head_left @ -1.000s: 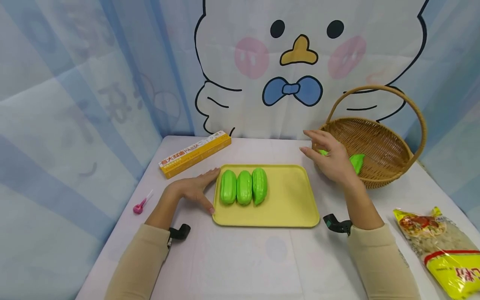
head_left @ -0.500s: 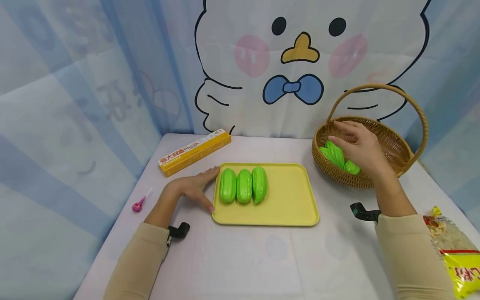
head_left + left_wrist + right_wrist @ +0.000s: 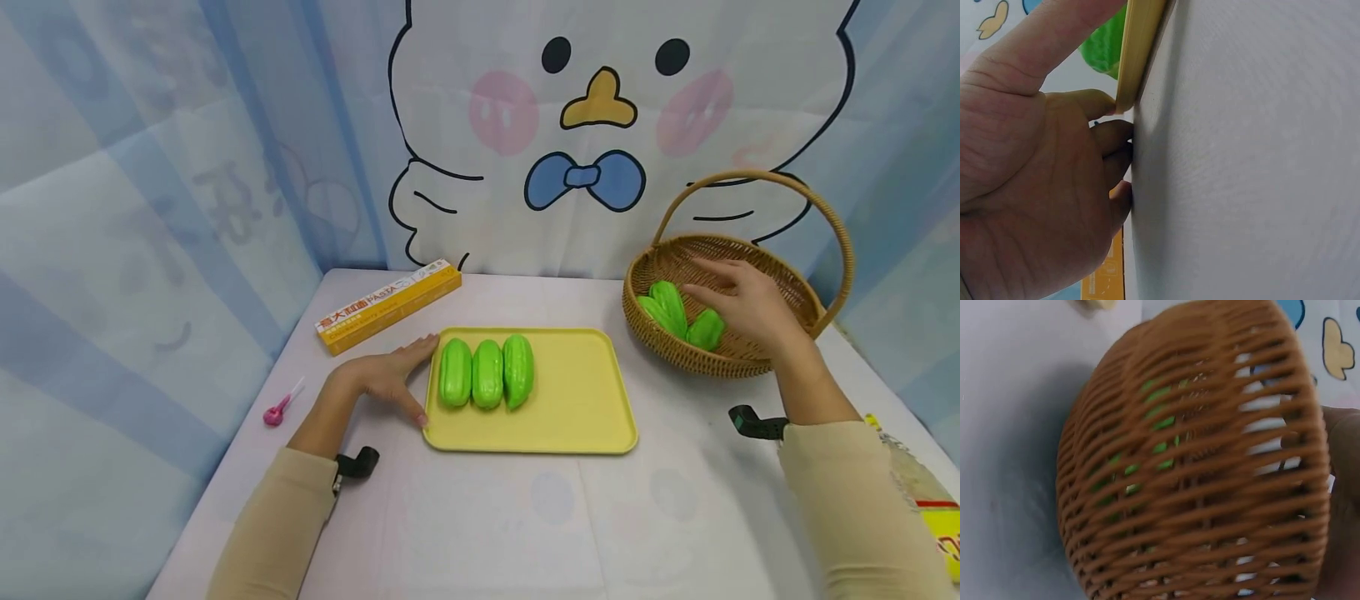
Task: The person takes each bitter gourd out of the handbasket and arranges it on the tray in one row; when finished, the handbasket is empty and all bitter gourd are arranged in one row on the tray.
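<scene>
Head view: the tray (image 3: 581,400) is touched by the splayed left hand (image 3: 385,379), the right hand (image 3: 744,304) held thumb-apart over the basket (image 3: 677,352).

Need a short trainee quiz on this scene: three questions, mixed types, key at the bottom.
1. True or false: green vegetables lie both in the wicker basket and on the yellow tray.
2. The right hand is over the: a) yellow tray; b) wicker basket; c) pasta box.
3. Fill in: seen from the person's side, the left hand touches the yellow tray's ____ edge.

Key: 1. true; 2. b; 3. left.
</scene>
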A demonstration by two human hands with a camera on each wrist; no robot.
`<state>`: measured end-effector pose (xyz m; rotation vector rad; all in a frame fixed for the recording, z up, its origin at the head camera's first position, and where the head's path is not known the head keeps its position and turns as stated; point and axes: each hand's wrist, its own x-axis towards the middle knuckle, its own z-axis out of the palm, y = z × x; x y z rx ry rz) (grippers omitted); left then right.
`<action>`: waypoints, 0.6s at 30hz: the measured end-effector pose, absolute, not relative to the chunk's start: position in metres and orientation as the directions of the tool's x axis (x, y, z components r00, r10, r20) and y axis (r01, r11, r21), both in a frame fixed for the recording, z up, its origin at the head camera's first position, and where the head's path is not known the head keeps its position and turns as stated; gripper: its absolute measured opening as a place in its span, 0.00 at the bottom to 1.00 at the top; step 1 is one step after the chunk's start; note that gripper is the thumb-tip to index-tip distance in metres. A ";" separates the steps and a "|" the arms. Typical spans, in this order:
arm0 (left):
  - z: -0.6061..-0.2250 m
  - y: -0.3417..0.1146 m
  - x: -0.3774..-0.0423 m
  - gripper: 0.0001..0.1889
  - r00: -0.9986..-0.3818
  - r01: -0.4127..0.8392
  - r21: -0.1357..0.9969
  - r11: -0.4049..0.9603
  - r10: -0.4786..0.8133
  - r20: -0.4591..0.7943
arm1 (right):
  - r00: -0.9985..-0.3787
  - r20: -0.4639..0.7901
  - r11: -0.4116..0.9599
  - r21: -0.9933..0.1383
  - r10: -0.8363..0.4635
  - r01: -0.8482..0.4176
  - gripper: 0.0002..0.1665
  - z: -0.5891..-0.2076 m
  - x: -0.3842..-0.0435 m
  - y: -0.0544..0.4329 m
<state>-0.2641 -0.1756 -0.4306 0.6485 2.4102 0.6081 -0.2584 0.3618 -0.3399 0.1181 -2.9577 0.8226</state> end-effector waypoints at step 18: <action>-0.432 -0.176 -0.265 0.79 -0.725 0.312 0.541 0.781 0.564 -0.395 | -0.992 -0.111 0.902 -0.432 -0.054 -0.001 0.51 -0.345 -0.278 0.392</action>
